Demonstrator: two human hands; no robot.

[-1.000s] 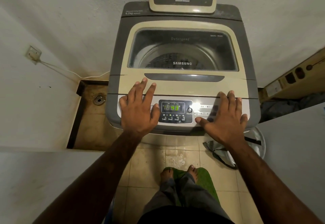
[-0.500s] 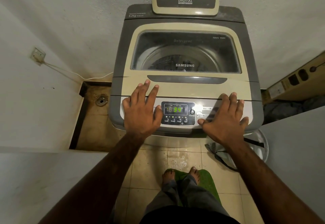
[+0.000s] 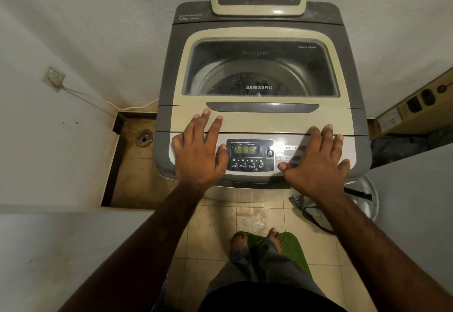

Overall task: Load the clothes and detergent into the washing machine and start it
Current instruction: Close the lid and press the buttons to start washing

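A grey and cream top-loading washing machine (image 3: 259, 120) stands against the wall with its glass lid (image 3: 259, 69) closed. Dark clothes (image 3: 235, 85) show dimly in the drum through the glass. The control panel (image 3: 250, 154) is lit, with green digits on its display. My left hand (image 3: 198, 149) lies flat on the machine's front left, fingers spread, holding nothing. My right hand (image 3: 316, 159) lies flat on the front right, its thumb on a red button (image 3: 280, 166) by the panel. No detergent container is in view.
A white basin (image 3: 367, 199) with a dark strap sits on the tiled floor at the right of the machine. A sunken drain area (image 3: 143, 138) lies to the left. A power cord (image 3: 98, 100) runs along the left wall. My feet stand on a green mat (image 3: 291, 245).
Both hands stay flat on the machine's front. The green digits on the display have changed. The view has shifted slightly.
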